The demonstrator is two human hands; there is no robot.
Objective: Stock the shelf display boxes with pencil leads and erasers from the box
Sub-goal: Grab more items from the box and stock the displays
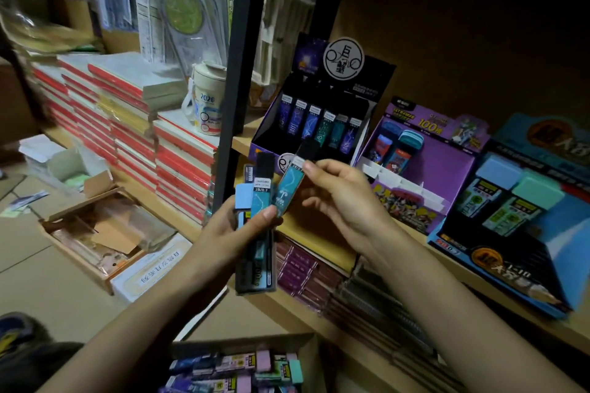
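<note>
Fingers (311, 169) of the right hand (344, 201) pinch a slim teal plastic pencil-lead case (290, 188) near its top. Just beside it, the left hand (236, 233) grips a bundle of teal lead cases (260, 198), in front of the black cardboard display box (319, 124) on the wooden shelf (305, 233).

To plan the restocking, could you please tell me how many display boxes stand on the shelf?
3: the black box left, the purple box in the middle, the blue box right; others may be out of view.

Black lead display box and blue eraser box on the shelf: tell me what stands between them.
Head view: a purple display box, partly stocked, stands between the black box and the blue box.
</note>
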